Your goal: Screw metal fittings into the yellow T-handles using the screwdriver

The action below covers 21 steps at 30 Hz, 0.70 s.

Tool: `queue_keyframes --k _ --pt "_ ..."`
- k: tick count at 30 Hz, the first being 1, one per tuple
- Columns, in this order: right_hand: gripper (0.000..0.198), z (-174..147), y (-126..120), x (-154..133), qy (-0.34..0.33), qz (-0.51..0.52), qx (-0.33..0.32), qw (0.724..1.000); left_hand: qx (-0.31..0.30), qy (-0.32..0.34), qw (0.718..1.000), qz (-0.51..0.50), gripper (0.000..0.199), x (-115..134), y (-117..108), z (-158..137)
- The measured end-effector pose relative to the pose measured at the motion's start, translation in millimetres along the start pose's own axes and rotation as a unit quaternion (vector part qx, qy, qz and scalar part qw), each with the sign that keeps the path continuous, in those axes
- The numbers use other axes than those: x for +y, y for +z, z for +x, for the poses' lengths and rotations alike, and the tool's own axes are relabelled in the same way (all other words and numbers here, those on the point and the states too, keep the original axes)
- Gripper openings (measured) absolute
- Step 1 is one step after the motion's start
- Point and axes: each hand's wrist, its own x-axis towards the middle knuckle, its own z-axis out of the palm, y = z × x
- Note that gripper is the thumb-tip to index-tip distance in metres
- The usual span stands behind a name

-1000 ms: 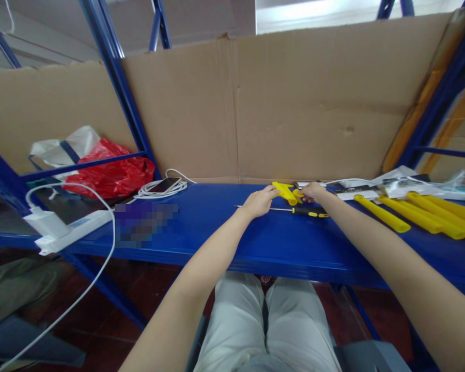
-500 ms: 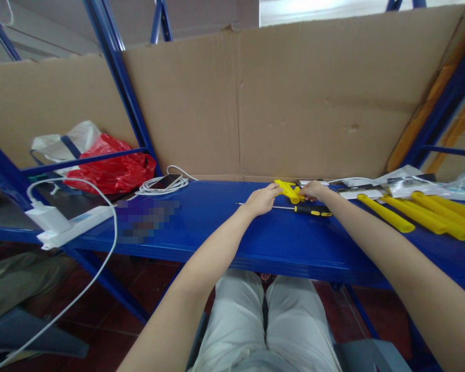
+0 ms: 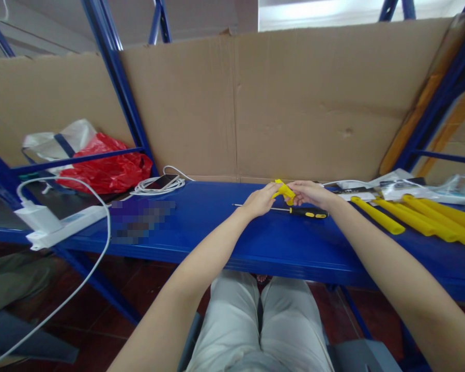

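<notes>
My left hand point(image 3: 260, 200) is closed on a small yellow plastic piece point(image 3: 283, 191), whose exact kind I cannot make out. At its right side is my right hand point(image 3: 305, 192), with the fingers bent against the same piece; their tips are partly hidden. Just below both hands a screwdriver point(image 3: 309, 212) with a black and yellow handle lies on the blue table point(image 3: 209, 227). Its thin metal shaft points left and passes behind my left hand.
Several long yellow curved pieces point(image 3: 377, 215) lie at the right, with plastic-wrapped items point(image 3: 405, 188) behind them. On the left are a coiled white cable point(image 3: 158, 184), a white power strip point(image 3: 67, 227) and a red plastic bag point(image 3: 106, 163). A cardboard panel point(image 3: 294, 103) stands along the back.
The yellow piece has turned between my hands. My right hand has shifted left, close to my left hand, and its fingers have come round the piece. The view has swung slightly right.
</notes>
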Motion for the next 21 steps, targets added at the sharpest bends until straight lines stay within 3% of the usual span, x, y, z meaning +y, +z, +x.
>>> queue_keyframes --k 2,4,8,13,16,21 --pt "0.016 -1 2 -1 -0.003 0.02 -0.027 0.999 0.005 -0.009 1.0 -0.012 0.057 1 -1 0" --pt "0.021 1 3 0 -0.007 0.034 -0.01 0.999 0.004 -0.015 1.0 -0.022 0.058 1 -2 0" --pt "0.011 11 -5 4 -0.009 0.071 0.092 0.993 -0.014 -0.014 0.999 -0.03 0.062 0 0 1" --pt "0.001 17 -33 13 -0.014 0.135 0.223 0.965 -0.042 -0.011 0.999 -0.015 0.064 2 -1 0" --pt "0.003 19 -46 18 -0.003 0.182 0.262 0.948 -0.05 -0.014 0.999 0.005 0.059 6 -5 -1" --pt "0.006 23 -54 21 0.009 0.236 0.27 0.934 -0.059 0.008 0.998 0.02 0.049 10 -8 -1"
